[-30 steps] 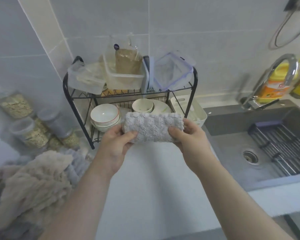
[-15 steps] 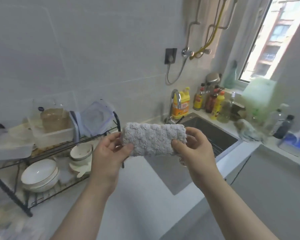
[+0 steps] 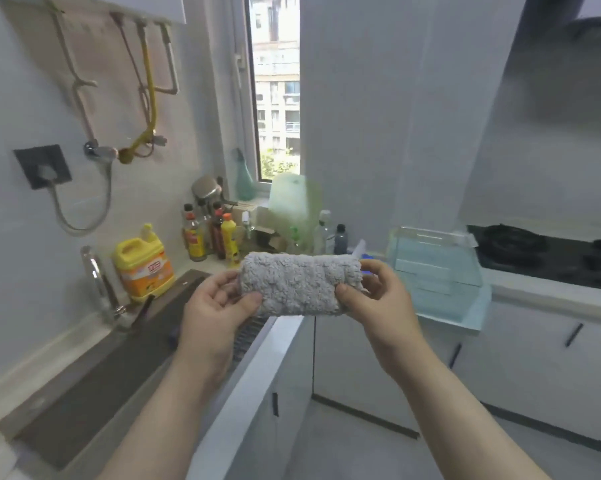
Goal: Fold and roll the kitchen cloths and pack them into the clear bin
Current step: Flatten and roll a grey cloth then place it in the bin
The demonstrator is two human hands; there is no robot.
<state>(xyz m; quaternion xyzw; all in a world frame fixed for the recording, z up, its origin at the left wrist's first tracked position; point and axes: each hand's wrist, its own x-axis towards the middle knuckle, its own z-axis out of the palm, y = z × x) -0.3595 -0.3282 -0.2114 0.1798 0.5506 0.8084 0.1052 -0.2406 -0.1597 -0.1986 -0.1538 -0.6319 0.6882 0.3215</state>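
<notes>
Roll check: grey cloth roll (image 3: 300,284) is held level betw. both hands, in the air in front of me, over the counter edge by the sink (image 3: 119,358). L hand (image 3: 212,306) grips the left end, thumb across the front, fingers curled behind. R hand (image 3: 382,299) pinches the right end, thumb on the front, fingers wrapped round the back. Neither hand is slack, and the roll looks tight w/ no tail hanging.

Change noted: 1 s ago I faced the dish rack; half a sec ago, the sink and bottles. Now my view has swung further right and the clear bin (image 3: 427,233) shows for the first time. It sits on the counter next to the hob (image 3: 541,251), just beyond my R hand and not yet touching the roll. Grip and roll shape are unchanged throughout.

Assessment: fold-and-roll is done for this cloth and carry is nearly complete; what remains is lowering it into the bin. Bin contents: nothing I can make out, but the walls are clear and blurred, so unconfirmed. Risk: letting go of one end early could let the roll spring open, so I'd advise keeping both ends pinched until it's bedded vs. a wall.
</notes>
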